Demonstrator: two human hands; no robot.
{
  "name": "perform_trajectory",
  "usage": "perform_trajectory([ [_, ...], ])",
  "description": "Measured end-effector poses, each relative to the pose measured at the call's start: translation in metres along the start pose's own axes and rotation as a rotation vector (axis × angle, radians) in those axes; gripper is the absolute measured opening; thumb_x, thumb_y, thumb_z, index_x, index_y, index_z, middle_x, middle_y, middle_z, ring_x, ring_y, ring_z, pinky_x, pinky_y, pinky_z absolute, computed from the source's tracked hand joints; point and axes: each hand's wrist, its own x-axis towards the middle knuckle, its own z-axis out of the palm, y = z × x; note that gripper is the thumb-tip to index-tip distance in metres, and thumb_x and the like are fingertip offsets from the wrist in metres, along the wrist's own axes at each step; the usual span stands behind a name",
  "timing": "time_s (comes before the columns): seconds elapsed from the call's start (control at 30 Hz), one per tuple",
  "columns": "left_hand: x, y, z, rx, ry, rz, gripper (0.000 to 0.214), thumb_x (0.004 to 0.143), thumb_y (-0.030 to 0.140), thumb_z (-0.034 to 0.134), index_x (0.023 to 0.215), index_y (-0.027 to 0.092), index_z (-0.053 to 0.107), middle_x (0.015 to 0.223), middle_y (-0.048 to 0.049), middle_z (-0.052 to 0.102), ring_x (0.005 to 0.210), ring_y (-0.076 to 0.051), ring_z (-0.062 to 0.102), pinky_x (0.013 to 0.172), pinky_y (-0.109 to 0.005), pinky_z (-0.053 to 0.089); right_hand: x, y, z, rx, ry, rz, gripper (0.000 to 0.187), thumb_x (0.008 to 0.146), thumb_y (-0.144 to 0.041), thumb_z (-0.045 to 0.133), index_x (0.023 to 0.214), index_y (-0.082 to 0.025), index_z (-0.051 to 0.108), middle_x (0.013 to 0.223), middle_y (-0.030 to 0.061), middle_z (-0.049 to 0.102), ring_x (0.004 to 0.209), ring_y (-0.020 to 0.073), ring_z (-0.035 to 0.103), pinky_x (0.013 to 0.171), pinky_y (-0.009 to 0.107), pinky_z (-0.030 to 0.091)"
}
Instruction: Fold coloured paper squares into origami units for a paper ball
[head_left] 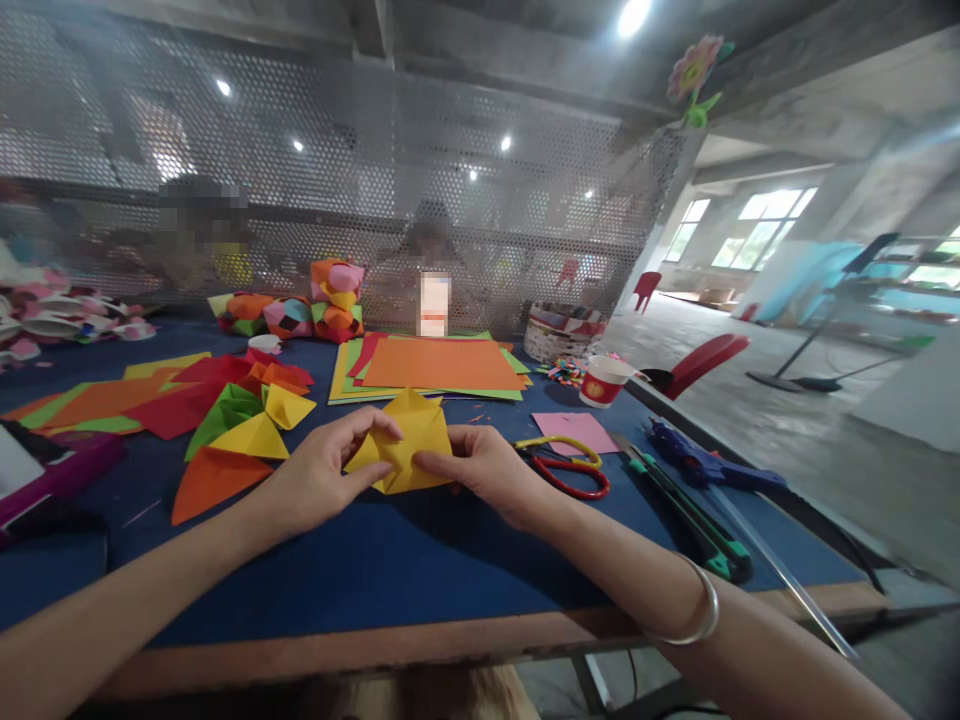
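A yellow folded paper [412, 445] is held just over the blue tabletop, pinched from both sides. My left hand [330, 465] grips its left edge between thumb and fingers. On its right edge, my right hand [487, 465] presses with the thumb on top, while the other fingers are partly hidden behind. Folded paper pieces in green, yellow and orange [225, 485] lie to the left of my left hand. Close by my right hand rest scissors [574, 490] with red and yellow handles and a pink paper square [577, 433].
Coloured sheets [442, 362] are stacked behind my hands. A green-black utility knife [694, 520], a blue glue gun [709, 465] and a paper cup [602, 380] stand or lie on the right. Folded paper balls [337, 300] sit before the perforated screen [480, 130]. A purple box [56, 475] is at left.
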Motion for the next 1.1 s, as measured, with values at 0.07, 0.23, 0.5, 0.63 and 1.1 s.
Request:
perform_trajectory([
  [0.07, 0.000, 0.001, 0.001, -0.026, -0.001, -0.003, 0.033, 0.075, 0.042, 0.070, 0.101, 0.023, 0.062, 0.095, -0.0020, 0.070, 0.087, -0.020, 0.068, 0.076, -0.030, 0.056, 0.001, 0.001, -0.001, 0.021, 0.005, 0.019, 0.038, 0.067, -0.049, 0.079, 0.086, -0.016, 0.076, 0.078, 0.0008, 0.071, 0.061, 0.0112, 0.050, 0.053, 0.023, 0.033],
  [0.23, 0.005, 0.001, 0.000, -0.098, 0.028, -0.039, 0.045, 0.074, 0.047, 0.073, 0.108, 0.022, 0.058, 0.094, -0.0053, 0.074, 0.090, -0.023, 0.073, 0.075, -0.033, 0.059, 0.003, 0.002, 0.000, 0.073, 0.055, 0.045, 0.034, 0.066, -0.044, 0.081, 0.087, -0.017, 0.076, 0.084, 0.0019, 0.074, 0.062, 0.0113, 0.054, 0.053, 0.023, 0.035],
  [0.5, 0.009, 0.004, -0.006, -0.085, 0.138, -0.060, 0.046, 0.071, 0.045, 0.076, 0.106, 0.021, 0.058, 0.067, 0.0044, 0.064, 0.060, -0.015, 0.063, 0.061, -0.027, 0.052, 0.005, -0.003, 0.002, 0.106, 0.109, 0.077, 0.019, 0.066, -0.032, 0.081, 0.075, -0.017, 0.073, 0.069, -0.0007, 0.070, 0.053, 0.0083, 0.046, 0.047, 0.021, 0.032],
  [0.63, 0.013, 0.008, -0.001, -0.050, 0.176, -0.032, 0.044, 0.072, 0.047, 0.071, 0.105, 0.021, 0.060, 0.077, 0.0006, 0.067, 0.071, -0.017, 0.066, 0.068, -0.029, 0.053, 0.006, -0.003, 0.002, 0.117, 0.138, 0.070, 0.022, 0.065, -0.032, 0.084, 0.075, -0.018, 0.071, 0.070, -0.0010, 0.070, 0.055, 0.0090, 0.048, 0.048, 0.021, 0.033],
  [1.1, 0.029, 0.017, 0.012, 0.060, 0.251, 0.056, 0.028, 0.078, 0.039, 0.065, 0.095, 0.024, 0.050, 0.068, 0.0066, 0.052, 0.057, -0.011, 0.051, 0.055, -0.023, 0.041, 0.013, 0.002, -0.006, 0.212, 0.169, 0.085, 0.022, 0.066, -0.033, 0.082, 0.072, -0.018, 0.067, 0.069, -0.0013, 0.066, 0.057, 0.0092, 0.049, 0.050, 0.021, 0.035],
])
